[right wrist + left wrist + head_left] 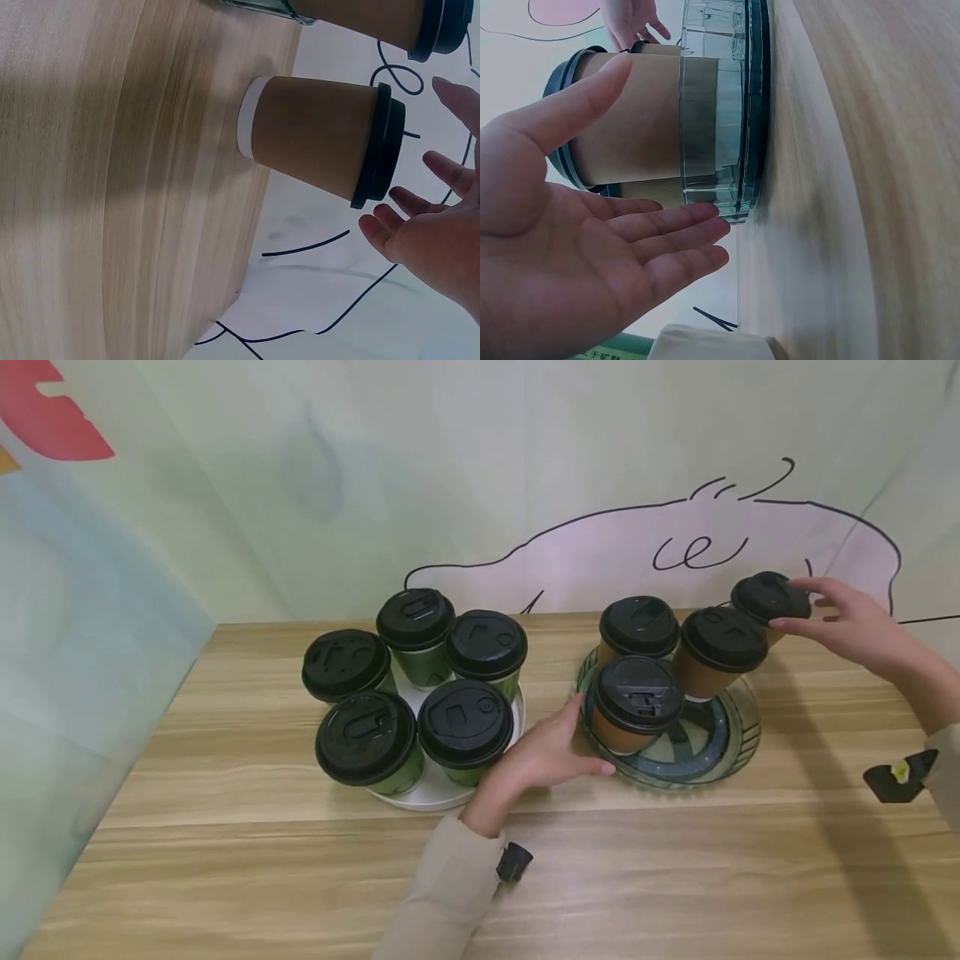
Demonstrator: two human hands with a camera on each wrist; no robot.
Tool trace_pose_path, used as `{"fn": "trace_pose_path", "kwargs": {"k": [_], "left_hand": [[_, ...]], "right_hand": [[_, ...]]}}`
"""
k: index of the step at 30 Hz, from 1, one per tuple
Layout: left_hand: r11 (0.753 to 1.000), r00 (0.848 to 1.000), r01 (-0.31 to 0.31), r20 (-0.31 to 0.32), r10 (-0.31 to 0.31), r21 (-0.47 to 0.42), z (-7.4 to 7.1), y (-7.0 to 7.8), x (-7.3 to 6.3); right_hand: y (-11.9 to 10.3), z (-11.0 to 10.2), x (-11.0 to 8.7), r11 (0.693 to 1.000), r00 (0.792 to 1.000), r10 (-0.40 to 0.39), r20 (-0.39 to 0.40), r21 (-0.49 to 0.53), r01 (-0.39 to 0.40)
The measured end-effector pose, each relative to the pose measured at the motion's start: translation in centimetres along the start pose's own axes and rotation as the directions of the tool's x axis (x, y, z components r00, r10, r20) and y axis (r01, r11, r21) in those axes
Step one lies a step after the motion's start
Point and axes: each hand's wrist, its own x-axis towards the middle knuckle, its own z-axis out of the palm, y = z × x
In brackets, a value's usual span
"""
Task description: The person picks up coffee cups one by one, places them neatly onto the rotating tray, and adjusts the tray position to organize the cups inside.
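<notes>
A brown paper coffee cup [315, 139] with a black lid is upright at the far right, outside the glass dish [738, 760]. My right hand [855, 622] is at its lid [771, 597], fingers spread; in the right wrist view the fingertips stand slightly apart from the lid. Three more brown cups with black lids are in the dish, the nearest cup [624, 731] at its front left. My left hand [551, 747] is at the dish's left side, palm toward it with fingers extended. In the left wrist view its fingertips [718, 256] lie right at the glass wall.
Left of the dish, a white round plate [435, 795] carries several green cups with black lids, the closest cup [467, 735] beside my left wrist. A wall [360, 485] with line drawings rises behind the wooden table [262, 860].
</notes>
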Motion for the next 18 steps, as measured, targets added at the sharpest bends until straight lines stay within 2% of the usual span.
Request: {"fn": "trace_pose_path", "kwargs": {"k": [11, 18], "left_hand": [[1.000, 1.000, -0.004, 0.002, 0.004, -0.018, 0.0, 0.0, 0.0], [1.000, 1.000, -0.012, 0.004, 0.012, -0.023, -0.1, 0.1, -0.1]], "right_hand": [[0.3, -0.1, 1.0, 1.000, 0.999, 0.021, 0.026, -0.005, -0.021], [0.6, 0.1, 1.5, 0.999, 1.000, -0.005, 0.029, 0.033, 0.004]]}}
